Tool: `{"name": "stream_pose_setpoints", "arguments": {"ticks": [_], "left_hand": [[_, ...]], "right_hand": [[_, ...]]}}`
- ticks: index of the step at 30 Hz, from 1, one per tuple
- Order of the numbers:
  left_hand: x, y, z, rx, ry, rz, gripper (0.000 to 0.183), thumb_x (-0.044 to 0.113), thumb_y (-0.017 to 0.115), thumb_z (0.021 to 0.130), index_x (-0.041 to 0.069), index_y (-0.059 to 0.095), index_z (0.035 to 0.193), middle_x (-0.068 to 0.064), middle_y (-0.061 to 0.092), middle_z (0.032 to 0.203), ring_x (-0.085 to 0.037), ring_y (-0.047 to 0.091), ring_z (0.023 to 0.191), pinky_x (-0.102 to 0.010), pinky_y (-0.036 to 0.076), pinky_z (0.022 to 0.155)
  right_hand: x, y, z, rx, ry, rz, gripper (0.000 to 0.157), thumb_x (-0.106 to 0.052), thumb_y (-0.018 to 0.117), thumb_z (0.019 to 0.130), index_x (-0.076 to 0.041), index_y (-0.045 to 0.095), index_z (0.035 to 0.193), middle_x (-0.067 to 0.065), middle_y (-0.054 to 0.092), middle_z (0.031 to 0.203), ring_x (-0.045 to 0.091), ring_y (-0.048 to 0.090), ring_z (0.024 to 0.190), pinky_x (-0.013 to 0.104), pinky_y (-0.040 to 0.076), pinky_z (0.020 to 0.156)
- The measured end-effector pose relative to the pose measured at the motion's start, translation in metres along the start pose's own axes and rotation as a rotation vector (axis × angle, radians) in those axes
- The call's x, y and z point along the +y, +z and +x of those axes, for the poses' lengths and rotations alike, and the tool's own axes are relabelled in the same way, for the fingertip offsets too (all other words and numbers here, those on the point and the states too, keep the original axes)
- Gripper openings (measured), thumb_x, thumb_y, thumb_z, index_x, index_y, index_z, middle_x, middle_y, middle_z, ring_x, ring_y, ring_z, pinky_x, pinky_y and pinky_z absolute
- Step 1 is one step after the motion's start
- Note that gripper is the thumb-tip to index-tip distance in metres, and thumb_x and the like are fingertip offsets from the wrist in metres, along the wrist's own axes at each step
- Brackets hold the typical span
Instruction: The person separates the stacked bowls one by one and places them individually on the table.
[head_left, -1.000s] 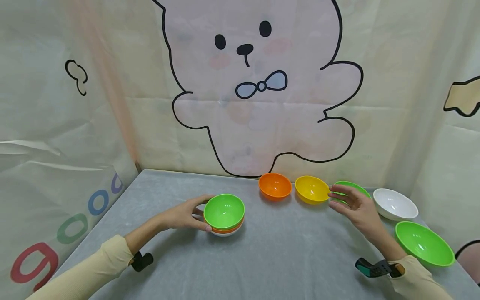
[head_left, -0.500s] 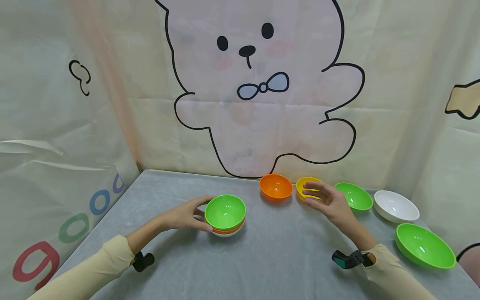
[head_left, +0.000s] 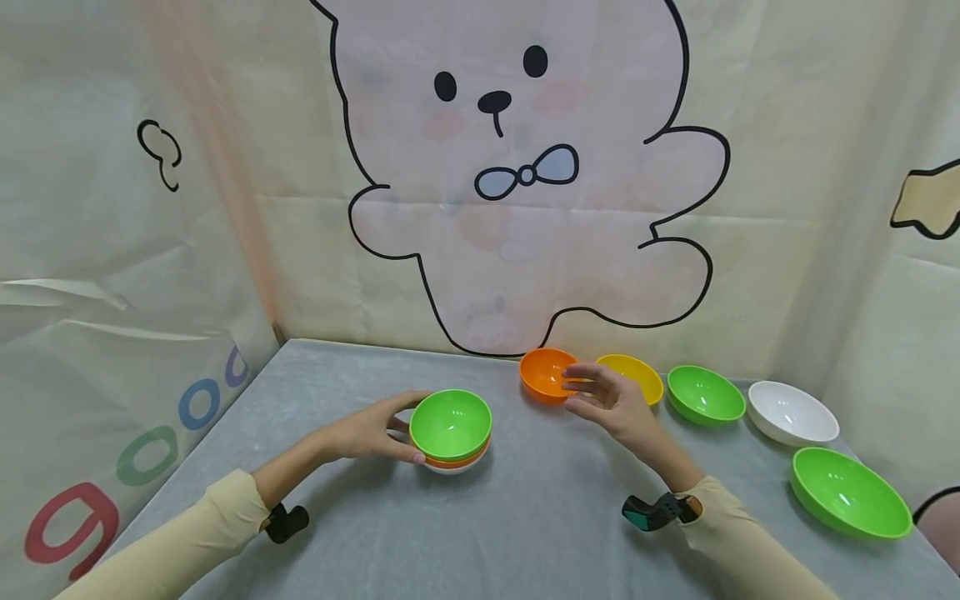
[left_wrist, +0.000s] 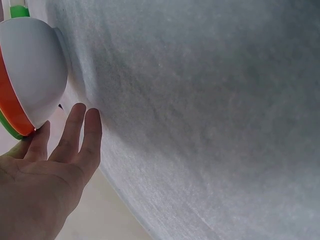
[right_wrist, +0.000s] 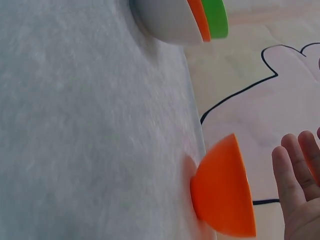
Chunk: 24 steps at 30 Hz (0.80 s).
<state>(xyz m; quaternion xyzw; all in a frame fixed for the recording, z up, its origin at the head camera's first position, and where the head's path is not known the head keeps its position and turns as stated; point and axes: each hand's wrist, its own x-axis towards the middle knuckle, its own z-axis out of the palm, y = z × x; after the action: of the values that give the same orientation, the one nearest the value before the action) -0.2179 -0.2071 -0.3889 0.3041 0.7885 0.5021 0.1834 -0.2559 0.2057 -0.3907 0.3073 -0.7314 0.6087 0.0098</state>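
Note:
In the head view, my left hand (head_left: 378,429) holds the left side of a stack of bowls, thumb at the front and index finger behind the rim. On top is a green bowl (head_left: 450,425), then an orange one, with a white bowl (left_wrist: 37,60) at the bottom. The left wrist view shows fingertips at the rims and the other fingers off the white wall. My right hand (head_left: 611,404), fingers apart and holding nothing, hovers before the orange bowl (head_left: 542,377), partly covering its right side. The right wrist view shows this orange bowl apart from the fingers.
To the right along the back of the grey cloth-covered table (head_left: 525,525) stand a yellow bowl (head_left: 637,379), a green bowl (head_left: 705,394) and a white bowl (head_left: 792,412). A larger green bowl (head_left: 849,492) sits nearer at the right. A printed curtain (head_left: 487,275) hangs behind.
My right hand has moved left, from in front of the back green bowl, past the yellow one, to the orange bowl. The left hand and its stack stay in place.

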Motion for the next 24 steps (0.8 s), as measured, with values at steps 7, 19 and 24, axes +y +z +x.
{"name": "stream_pose_setpoints", "arguments": {"ticks": [7, 19, 24], "left_hand": [[0.001, 0.0, 0.0, 0.001, -0.001, -0.009, 0.087, 0.013, 0.083, 0.088, 0.003, 0.031, 0.157, -0.02, 0.036, 0.154, -0.031, 0.064, 0.11, -0.045, 0.051, 0.097], [0.0, 0.0, 0.001, 0.008, -0.007, 0.013, 0.087, 0.016, 0.083, 0.088, 0.004, 0.032, 0.157, -0.019, 0.036, 0.154, -0.03, 0.064, 0.11, -0.045, 0.052, 0.097], [-0.001, 0.0, 0.001, 0.005, -0.014, 0.007, 0.088, 0.016, 0.084, 0.087, 0.007, 0.031, 0.158, -0.017, 0.036, 0.155, -0.029, 0.064, 0.11, -0.043, 0.051, 0.097]], "right_hand": [[0.002, 0.021, 0.01, -0.028, -0.011, 0.033, 0.045, -0.001, 0.075, 0.092, 0.003, 0.058, 0.133, 0.027, 0.054, 0.135, 0.039, 0.055, 0.124, 0.033, 0.052, 0.096], [0.003, 0.052, 0.023, -0.111, -0.011, 0.096, 0.053, 0.0, 0.077, 0.09, 0.004, 0.054, 0.137, 0.02, 0.055, 0.136, 0.054, 0.05, 0.125, 0.042, 0.049, 0.1], [0.005, 0.063, 0.026, -0.151, 0.003, 0.079, 0.061, -0.004, 0.079, 0.09, 0.003, 0.049, 0.142, 0.017, 0.053, 0.141, 0.051, 0.045, 0.131, 0.043, 0.044, 0.105]]}}
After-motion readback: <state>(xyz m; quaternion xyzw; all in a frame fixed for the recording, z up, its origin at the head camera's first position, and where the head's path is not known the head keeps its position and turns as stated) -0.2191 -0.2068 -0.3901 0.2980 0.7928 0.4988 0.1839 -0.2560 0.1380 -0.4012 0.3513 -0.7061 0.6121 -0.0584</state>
